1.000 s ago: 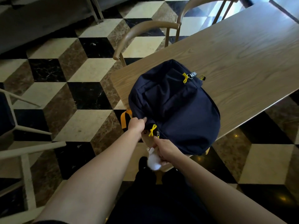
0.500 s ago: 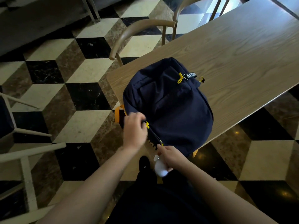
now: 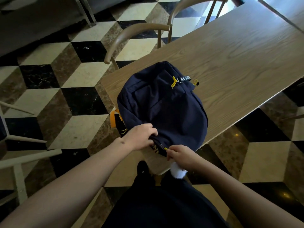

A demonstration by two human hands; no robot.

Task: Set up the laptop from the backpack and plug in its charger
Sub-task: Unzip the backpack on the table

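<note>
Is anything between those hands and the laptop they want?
Yes: no laptop shows. The dark navy fabric backpack covers its contents; the left hand grips its near edge, the right hand pinches a yellow zipper pull.

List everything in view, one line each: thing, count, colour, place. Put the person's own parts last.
dark navy fabric backpack: one, navy with yellow zipper pulls, lying at the near corner of the table.
light wooden table: one, pale oak grain, running to the upper right.
curved-back wooden chairs: two, tan, on the far side of the table.
pale-framed chairs: at least one, cream, at the left edge.
white fluffy charm: one, white, hanging under the right hand.
checkered marble floor: cream, black and brown tiles.
left hand: grips the backpack's near edge.
right hand: pinches a yellow zipper pull.
</note>
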